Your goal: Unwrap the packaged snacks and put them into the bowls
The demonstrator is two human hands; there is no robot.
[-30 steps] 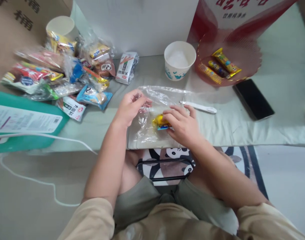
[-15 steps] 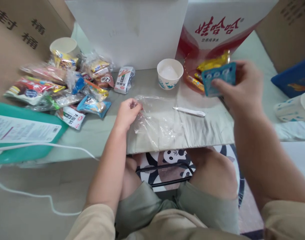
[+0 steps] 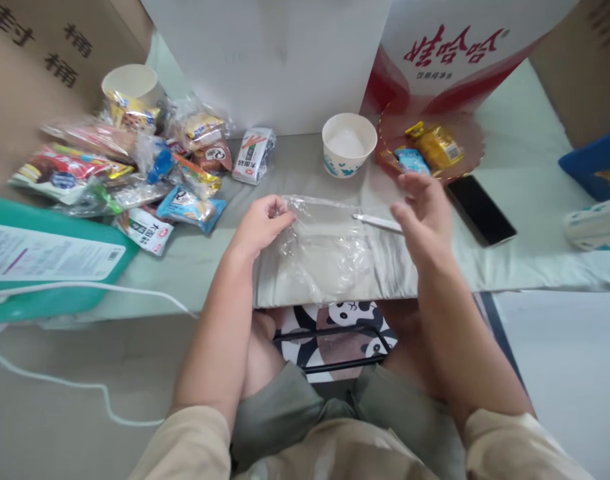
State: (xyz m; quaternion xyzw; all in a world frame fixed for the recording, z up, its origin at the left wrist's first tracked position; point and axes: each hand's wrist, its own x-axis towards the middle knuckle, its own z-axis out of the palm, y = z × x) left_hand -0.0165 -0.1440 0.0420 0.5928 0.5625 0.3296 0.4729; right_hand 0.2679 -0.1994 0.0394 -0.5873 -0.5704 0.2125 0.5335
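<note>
My left hand pinches the upper left edge of a clear plastic bag that lies crinkled on the table. My right hand holds nothing, its fingers apart, over the table right of the bag. Beneath its fingertips lies a thin white utility knife, partly covered by the hand. Just beyond, a pink see-through dish with a gold rim holds a blue snack packet and a yellow-wrapped snack. A paper cup with something white inside stands beyond the bag.
Wrapped snacks are heaped at the left, near a green container and a white cable. A white-wrapped snack lies left of the cup. A phone lies at right. Tall boxes line the back.
My right hand has let go of the blue packet, now in the pink dish, and has moved left and toward me. The phone has come into view. My left hand stays on the bag.
</note>
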